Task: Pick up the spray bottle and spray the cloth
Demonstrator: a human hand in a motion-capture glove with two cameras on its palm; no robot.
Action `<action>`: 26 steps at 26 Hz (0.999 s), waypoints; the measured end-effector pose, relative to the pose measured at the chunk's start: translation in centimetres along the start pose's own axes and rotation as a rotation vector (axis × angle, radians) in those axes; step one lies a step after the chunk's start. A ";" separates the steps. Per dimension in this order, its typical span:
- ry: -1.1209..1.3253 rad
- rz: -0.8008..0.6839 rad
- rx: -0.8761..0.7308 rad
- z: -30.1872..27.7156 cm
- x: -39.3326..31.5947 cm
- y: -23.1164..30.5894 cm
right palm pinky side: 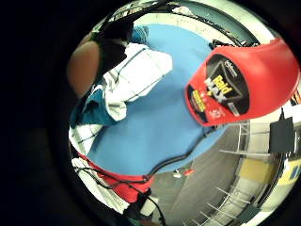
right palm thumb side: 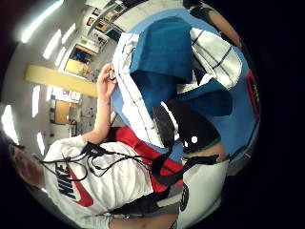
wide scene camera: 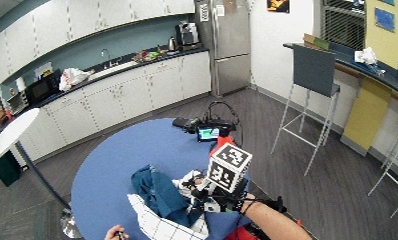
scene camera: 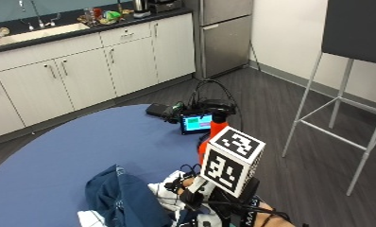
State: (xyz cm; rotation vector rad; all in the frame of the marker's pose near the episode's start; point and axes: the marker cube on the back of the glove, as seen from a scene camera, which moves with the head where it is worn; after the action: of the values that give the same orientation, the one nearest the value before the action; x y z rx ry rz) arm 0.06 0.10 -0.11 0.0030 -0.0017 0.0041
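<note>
outside view: one red spray bottle [scene camera: 208, 142] stands on the blue table [scene camera: 68, 151], at about one o'clock from the single crumpled blue and white cloth [scene camera: 122, 198]. right hand [scene camera: 197, 194] hovers beside the bottle; i cannot tell how far its fingers are open or whether it grips anything. the bottle looks rigid, smooth plastic, probably light; best taken round the neck. the cloth is soft and limp.

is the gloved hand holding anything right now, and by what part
It cannot be told. The red spray bottle sits close to the palm above the cloth, but no view shows the right hand closing on it.
</note>
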 end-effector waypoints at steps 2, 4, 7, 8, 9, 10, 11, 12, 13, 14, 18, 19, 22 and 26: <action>-0.002 0.004 0.006 -0.2 0.1 0.1; -0.005 0.010 0.016 -0.5 0.3 0.3; -0.010 0.022 0.039 -1.0 0.7 0.8; -0.013 0.027 0.050 -1.2 0.9 1.0; -0.018 0.034 0.063 -1.5 1.2 1.3; -0.025 0.043 0.080 -1.7 1.5 1.6; -0.034 0.057 0.102 -2.1 1.8 1.9; -0.046 0.075 0.130 -2.5 2.3 2.3; -0.061 0.097 0.167 -3.1 2.9 2.8; -0.078 0.122 0.212 -3.7 3.7 3.2; -0.176 0.256 0.429 -6.0 8.1 4.9; -0.200 0.301 0.468 -6.4 9.3 5.1; -0.275 0.418 0.522 -6.6 12.4 4.7; -0.439 0.485 0.507 -4.4 15.5 2.1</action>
State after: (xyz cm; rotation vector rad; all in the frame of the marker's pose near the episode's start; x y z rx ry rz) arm 15.59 2.28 -4.52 0.5107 -0.4403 0.4890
